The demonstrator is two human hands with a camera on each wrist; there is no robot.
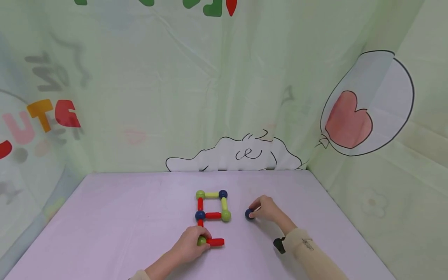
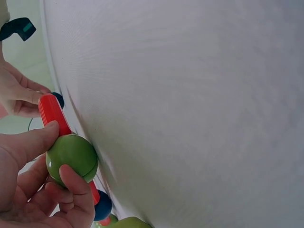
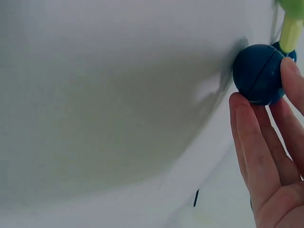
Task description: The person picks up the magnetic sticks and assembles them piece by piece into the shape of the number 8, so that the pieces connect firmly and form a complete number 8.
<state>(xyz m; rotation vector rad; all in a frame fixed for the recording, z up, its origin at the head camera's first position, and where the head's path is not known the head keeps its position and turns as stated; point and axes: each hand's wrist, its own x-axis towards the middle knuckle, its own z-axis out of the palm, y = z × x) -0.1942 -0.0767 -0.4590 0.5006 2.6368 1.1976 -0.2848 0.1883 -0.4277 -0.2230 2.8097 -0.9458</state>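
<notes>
On the table lies a flat figure of balls and rods: a square of red rods [image 1: 213, 215] and yellow rods [image 1: 211, 195], with green balls [image 1: 226, 215] and blue balls [image 1: 200, 216] at its corners. From its lower left corner another red rod runs down to a green ball [image 2: 72, 156]. My left hand [image 1: 190, 244] grips that ball, thumb against a red rod [image 1: 216, 242] that points right. Right of the square, my right hand [image 1: 267, 210] pinches a loose blue ball [image 3: 259, 73] between thumb and fingers, apart from the figure and close to the tabletop.
The pale tabletop [image 1: 115, 217] ends at a printed curtain [image 1: 154, 97] along the back and sides. A black strap-like piece [image 1: 279, 245] sits at the right wrist, below the cream sleeve [image 1: 308, 249].
</notes>
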